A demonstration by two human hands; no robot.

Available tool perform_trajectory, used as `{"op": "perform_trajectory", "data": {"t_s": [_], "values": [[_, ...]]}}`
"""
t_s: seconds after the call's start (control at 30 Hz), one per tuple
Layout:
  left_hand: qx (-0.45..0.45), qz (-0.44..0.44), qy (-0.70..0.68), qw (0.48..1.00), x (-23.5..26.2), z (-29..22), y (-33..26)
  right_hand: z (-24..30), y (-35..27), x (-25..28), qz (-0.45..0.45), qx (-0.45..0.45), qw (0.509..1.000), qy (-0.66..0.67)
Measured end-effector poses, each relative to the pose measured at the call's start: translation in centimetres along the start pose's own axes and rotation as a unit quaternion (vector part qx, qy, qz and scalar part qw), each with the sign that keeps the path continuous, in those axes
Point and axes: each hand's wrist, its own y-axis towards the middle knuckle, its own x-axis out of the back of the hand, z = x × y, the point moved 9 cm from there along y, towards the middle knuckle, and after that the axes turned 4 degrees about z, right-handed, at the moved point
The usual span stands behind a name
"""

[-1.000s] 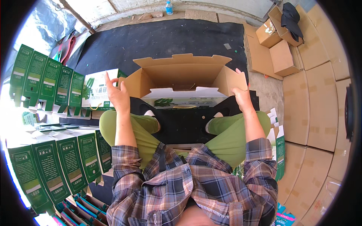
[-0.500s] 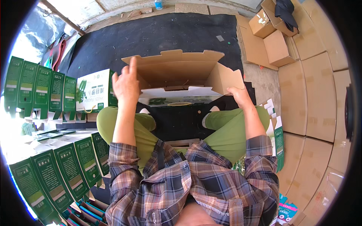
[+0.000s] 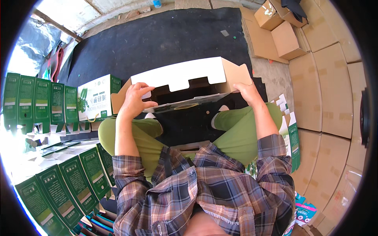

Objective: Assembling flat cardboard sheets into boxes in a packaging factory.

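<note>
A folding carton (image 3: 177, 75) stands upright before my feet, its top partly uncovered. The far flap, white with notched tabs, is tilted inward over the dark opening. Brown end flaps stick up at both sides. My left hand (image 3: 136, 98) is at the near left corner, its fingertips at the white flap's edge and its thumb apart at the near panel. My right hand (image 3: 247, 93) pinches the right end flap (image 3: 237, 75), thumb on the inner side. The printed near panel (image 3: 189, 104) with a cord handle faces my knees.
Rows of green printed cartons (image 3: 57, 100) stand on my left, with more cartons (image 3: 71, 177) nearer. Large brown boxes (image 3: 303, 90) form a wall on my right. Opened brown boxes (image 3: 289, 39) lie at the far right. Black sheeting (image 3: 157, 39) covers the floor.
The far flap has swung inward, from standing up with its brown side showing to lying over the opening, white side up. My left hand has come down to the near left corner.
</note>
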Motion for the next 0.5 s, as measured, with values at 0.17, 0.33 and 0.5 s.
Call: {"op": "perform_trajectory", "data": {"t_s": [0.17,0.33,0.5], "values": [[0.024,0.006,-0.001,1.000,-0.2,1.3,-1.2,5.4,-1.4,-4.7,0.110,0.109,0.988,-0.008],[-0.003,0.006,0.008,1.000,-0.2,-0.2,-0.9,2.8,0.7,-5.7,0.151,0.117,0.956,-0.221],[-0.076,-0.254,-0.035,0.964,5.7,-3.4,-4.1,1.5,1.4,-5.6,0.117,0.106,0.933,-0.324]]}}
